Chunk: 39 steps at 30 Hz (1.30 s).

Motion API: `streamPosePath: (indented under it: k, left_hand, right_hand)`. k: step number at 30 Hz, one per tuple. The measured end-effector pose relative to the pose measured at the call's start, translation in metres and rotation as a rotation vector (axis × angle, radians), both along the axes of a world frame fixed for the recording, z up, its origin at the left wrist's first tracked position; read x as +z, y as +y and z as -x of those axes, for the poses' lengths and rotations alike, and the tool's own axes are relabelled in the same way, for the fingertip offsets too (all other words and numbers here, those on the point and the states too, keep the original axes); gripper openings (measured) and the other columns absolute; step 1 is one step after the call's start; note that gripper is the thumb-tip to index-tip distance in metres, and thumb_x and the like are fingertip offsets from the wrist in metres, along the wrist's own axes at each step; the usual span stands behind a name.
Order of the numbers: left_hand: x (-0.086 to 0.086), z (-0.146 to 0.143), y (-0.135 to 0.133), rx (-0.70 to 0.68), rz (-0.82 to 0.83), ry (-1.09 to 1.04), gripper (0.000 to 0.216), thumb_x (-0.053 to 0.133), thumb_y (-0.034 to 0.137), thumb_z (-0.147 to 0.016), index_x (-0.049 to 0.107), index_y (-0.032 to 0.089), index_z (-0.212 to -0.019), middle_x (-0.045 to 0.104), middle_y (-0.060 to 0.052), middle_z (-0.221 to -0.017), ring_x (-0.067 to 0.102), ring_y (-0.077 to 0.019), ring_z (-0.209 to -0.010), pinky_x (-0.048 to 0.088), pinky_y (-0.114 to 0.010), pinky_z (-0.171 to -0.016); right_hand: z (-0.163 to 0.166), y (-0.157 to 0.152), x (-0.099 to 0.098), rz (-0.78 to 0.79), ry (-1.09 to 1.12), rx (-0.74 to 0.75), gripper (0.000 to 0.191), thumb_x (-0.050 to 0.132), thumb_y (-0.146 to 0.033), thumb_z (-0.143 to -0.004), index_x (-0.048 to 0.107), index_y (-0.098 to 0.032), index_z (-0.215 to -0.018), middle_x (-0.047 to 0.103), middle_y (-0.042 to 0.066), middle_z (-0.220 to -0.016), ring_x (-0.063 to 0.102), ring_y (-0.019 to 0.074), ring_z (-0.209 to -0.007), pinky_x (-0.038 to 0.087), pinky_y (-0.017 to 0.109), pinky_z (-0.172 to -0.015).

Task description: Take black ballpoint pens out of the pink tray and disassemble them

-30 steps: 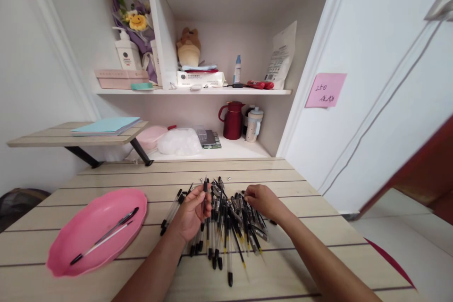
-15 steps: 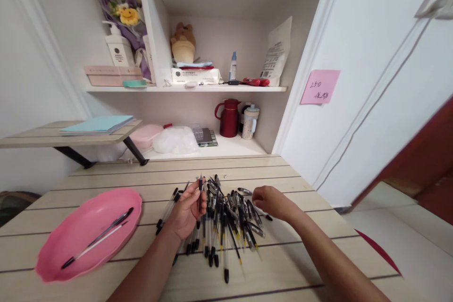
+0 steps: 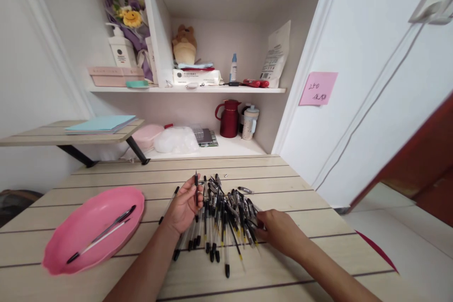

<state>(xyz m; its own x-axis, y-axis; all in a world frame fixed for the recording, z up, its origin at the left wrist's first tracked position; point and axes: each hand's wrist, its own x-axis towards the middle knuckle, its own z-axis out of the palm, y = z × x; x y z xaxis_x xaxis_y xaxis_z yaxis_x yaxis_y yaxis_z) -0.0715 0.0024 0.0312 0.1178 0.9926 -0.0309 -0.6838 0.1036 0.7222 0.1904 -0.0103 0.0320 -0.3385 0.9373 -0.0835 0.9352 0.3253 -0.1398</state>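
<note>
A heap of black-and-clear pens and pen parts [image 3: 226, 212] lies in the middle of the wooden table [image 3: 290, 184]. My left hand [image 3: 182, 207] is at the heap's left edge, fingers closed round a thin black pen part [image 3: 196, 188] held upright. My right hand [image 3: 278, 231] rests at the heap's right front edge, fingers curled into the pens; what they grip is hidden. To the left stands a pink oval tray [image 3: 71, 250] holding two pens [image 3: 101, 235].
A small raised wooden stand [image 3: 56, 136] with a blue folder is at the back left. Behind the table are shelves with a red jug [image 3: 229, 119], a cup, bottles and bags. A pink sticky note [image 3: 317, 88] is on the white wall to the right.
My right hand has drawn back from the far right of the heap to its near right edge. My left hand has stayed in place, raising the black part slightly.
</note>
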Motion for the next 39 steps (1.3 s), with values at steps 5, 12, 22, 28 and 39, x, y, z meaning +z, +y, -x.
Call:
streamPosePath:
  k: [5,12,22,28,39]
  left_hand:
    - [0.0,0.008,0.002,0.022,-0.023,-0.026,0.04,0.062,0.012,-0.069,0.055,0.023,-0.107,0.058,0.002,-0.073,0.053,-0.005,-0.056,0.042,-0.015,-0.049]
    - [-0.004,0.019,0.006,0.033,-0.051,-0.039,0.039,0.062,0.011,-0.069,0.056,0.023,-0.106,0.057,0.0,-0.074,0.049,-0.0053,-0.055,0.036,-0.015,-0.045]
    - [-0.005,0.037,0.009,0.083,-0.061,-0.04,0.044,0.062,0.012,-0.069,0.053,0.023,-0.11,0.055,0.001,-0.073,0.043,-0.0027,-0.051,0.03,-0.013,-0.041]
    - [-0.01,0.041,0.011,0.07,-0.039,-0.029,0.042,0.062,0.013,-0.069,0.053,0.023,-0.109,0.053,0.001,-0.072,0.042,-0.0027,-0.051,0.028,-0.013,-0.04]
    - [-0.011,0.041,0.01,0.057,-0.061,-0.046,0.04,0.06,0.011,-0.07,0.054,0.024,-0.107,0.053,0.001,-0.074,0.045,-0.0042,-0.054,0.032,-0.013,-0.044]
  right_hand:
    - [0.01,0.005,0.015,-0.033,0.026,0.011,0.015,0.049,-0.022,-0.075,0.06,-0.019,-0.065,0.064,0.007,-0.069,0.059,0.019,-0.066,0.025,0.025,-0.052]
    - [0.067,0.035,0.036,-0.044,0.153,0.186,0.016,0.048,-0.017,-0.073,0.063,-0.021,-0.073,0.066,0.003,-0.078,0.058,0.0166,-0.074,0.032,0.024,-0.059]
    - [0.14,0.059,0.007,-0.09,0.193,0.372,0.033,0.048,-0.012,-0.072,0.066,-0.027,-0.095,0.064,0.006,-0.097,0.058,0.0182,-0.09,0.039,0.025,-0.075]
    - [0.136,0.058,0.001,-0.053,0.168,0.408,0.031,0.049,-0.011,-0.07,0.07,-0.027,-0.087,0.064,0.005,-0.091,0.059,0.0173,-0.084,0.039,0.024,-0.072]
    - [0.123,0.071,0.013,-0.129,0.275,0.249,0.03,0.043,-0.012,-0.075,0.068,-0.025,-0.086,0.062,0.006,-0.091,0.056,0.0171,-0.084,0.036,0.025,-0.071]
